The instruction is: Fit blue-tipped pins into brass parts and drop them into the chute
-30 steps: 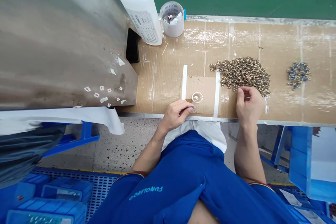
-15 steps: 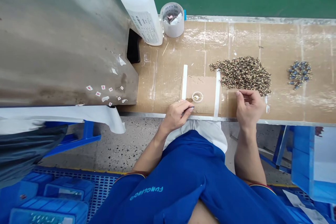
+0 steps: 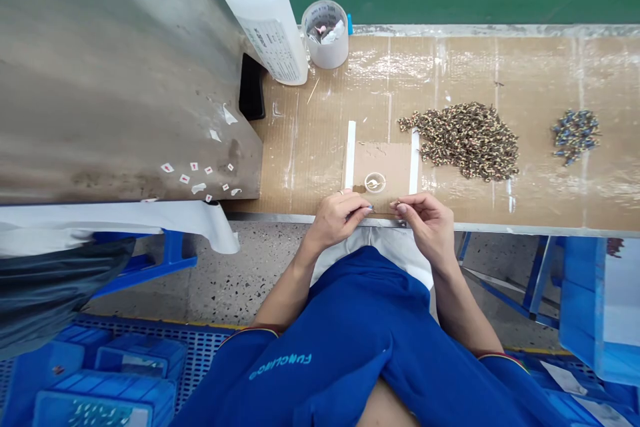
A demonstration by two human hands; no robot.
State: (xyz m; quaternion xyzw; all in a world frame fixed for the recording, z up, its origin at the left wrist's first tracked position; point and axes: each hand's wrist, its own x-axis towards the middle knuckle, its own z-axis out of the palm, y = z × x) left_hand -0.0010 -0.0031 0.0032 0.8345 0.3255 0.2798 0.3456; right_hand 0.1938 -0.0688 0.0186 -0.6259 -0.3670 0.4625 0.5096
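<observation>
My left hand is closed in a pinch at the table's front edge, on a small blue-tipped part. Just to its right, my right hand pinches a tiny brownish part; its exact kind is too small to tell. The fingertips of both hands face each other, a small gap apart. Beyond them a small round clear dish holding something whitish stands on a cardboard pad bordered by white tape strips. To the right lies a large pile of small brown-and-gold parts.
A smaller pile of blue-tipped parts lies farther right. At the back left stand a white bottle with a blue cap and a tape roll with scraps inside. A metal surface borders the left. Blue crates are below right.
My right hand has moved left from beside the large pile to near my left hand, bringing a tiny part. My left hand has stayed almost in place.
</observation>
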